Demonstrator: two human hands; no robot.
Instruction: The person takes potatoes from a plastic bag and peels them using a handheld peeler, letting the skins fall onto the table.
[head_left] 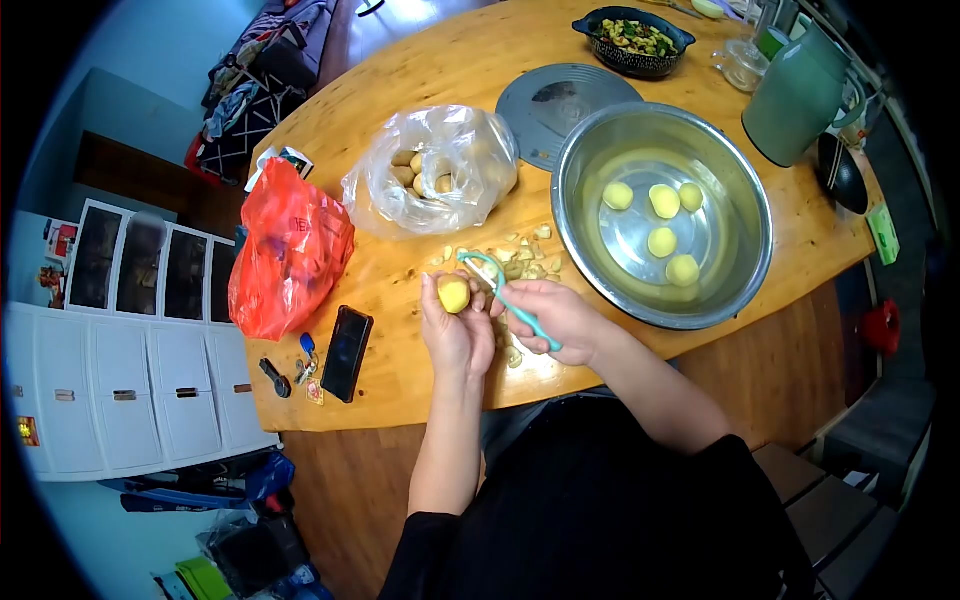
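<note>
A partly peeled potato rests in the curled fingers of my left hand, its yellow flesh showing. My right hand grips a turquoise peeler by the handle, with the peeler's head just above and right of the potato. Potato peelings lie scattered on the table beyond and beneath my hands. To the right stands a big steel basin with several peeled potatoes in what looks like water. Unpeeled potatoes show through the opening of a clear plastic bag farther back.
A red plastic bag, a black phone and keys occupy the wooden table's left side. Behind the basin are a round grey mat and a dark dish of food. A green pitcher stands at the right.
</note>
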